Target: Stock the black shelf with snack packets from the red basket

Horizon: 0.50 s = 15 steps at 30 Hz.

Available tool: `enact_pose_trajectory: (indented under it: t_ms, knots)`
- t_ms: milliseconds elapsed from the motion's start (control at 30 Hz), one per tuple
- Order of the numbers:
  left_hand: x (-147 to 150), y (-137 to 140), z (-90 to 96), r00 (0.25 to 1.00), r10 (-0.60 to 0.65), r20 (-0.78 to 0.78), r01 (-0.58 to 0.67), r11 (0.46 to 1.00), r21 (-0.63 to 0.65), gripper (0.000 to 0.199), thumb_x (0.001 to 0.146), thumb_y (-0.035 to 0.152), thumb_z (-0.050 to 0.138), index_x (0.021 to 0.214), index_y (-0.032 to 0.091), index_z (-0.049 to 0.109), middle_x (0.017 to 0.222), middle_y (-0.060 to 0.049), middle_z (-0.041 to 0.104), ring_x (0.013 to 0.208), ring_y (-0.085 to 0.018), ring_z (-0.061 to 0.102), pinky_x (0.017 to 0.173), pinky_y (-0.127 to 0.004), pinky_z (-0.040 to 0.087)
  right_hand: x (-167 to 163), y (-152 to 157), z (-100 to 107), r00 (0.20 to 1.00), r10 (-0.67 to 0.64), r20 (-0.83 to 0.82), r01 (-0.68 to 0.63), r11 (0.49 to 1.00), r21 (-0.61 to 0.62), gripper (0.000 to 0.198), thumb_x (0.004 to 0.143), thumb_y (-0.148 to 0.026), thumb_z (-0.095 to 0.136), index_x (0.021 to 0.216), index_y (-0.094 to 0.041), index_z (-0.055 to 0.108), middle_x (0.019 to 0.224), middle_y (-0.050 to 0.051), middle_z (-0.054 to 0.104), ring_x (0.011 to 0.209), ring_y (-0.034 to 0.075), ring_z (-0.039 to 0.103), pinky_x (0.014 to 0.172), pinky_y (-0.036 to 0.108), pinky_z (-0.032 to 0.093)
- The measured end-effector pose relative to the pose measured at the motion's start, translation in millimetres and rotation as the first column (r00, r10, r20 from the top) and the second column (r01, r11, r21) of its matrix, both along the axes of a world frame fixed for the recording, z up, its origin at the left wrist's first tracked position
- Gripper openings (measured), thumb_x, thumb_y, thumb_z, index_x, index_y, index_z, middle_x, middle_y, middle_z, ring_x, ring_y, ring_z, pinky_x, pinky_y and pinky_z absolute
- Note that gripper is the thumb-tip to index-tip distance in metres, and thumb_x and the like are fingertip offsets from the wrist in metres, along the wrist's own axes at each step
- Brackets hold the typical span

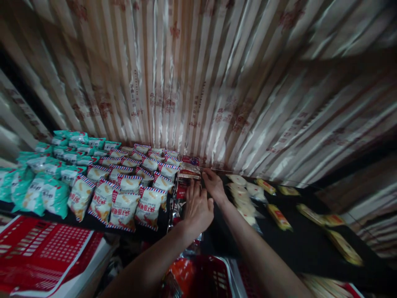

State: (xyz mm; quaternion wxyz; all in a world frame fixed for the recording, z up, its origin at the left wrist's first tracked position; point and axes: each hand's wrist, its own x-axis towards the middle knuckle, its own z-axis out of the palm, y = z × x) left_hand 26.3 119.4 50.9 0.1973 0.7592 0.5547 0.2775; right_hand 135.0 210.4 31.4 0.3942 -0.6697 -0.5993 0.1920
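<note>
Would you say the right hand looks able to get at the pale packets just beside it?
Probably yes: the right hand rests close to the pale packets, with only bare dark shelf between them.

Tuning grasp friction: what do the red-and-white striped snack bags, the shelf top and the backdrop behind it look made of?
Red-and-white striped snack bags: likely glossy plastic film, puffy and pillow-like, with highlights.
Shelf top: dark, matte, flat; material unclear in the dim light.
Backdrop: looks like shiny packaging, film or foil; long bright streaks, though motion blur hides detail.
Both hands, left hand and right hand, rest on dark red packets.
</note>
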Motion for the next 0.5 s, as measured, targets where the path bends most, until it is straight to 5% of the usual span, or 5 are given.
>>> enact_pose_trajectory:
  t_ms: [233,500]
  knots:
    - [-18,-4,-2.6,0.998,0.061,-0.031,-0.060,0.998,0.006,0.042,0.085,0.025,0.037,0.119,0.008,0.053,0.139,-0.018,0.041,0.135,-0.029,0.024,0.110,-0.047,0.023,-8,0,4,0.984,-0.025,-0.175,-0.009,0.981,-0.192,0.041,0.082,-0.038,0.046,0.116,-0.017,0.059,0.112,0.005,0.065,0.107,0.017,0.058,0.094,0.031,0.042]
    - [-33,-1,-20.3,0.997,0.072,0.027,-0.073,0.995,0.067,0.038,0.085,0.024,0.040,0.118,0.009,0.054,0.137,-0.017,0.043,0.133,-0.028,0.030,0.109,-0.048,0.026,-17,15,-3,0.966,0.025,-0.255,-0.075,0.979,-0.189,0.050,0.081,-0.045,0.049,0.119,-0.013,0.057,0.111,0.011,0.066,0.101,0.019,0.061,0.089,0.033,0.045]
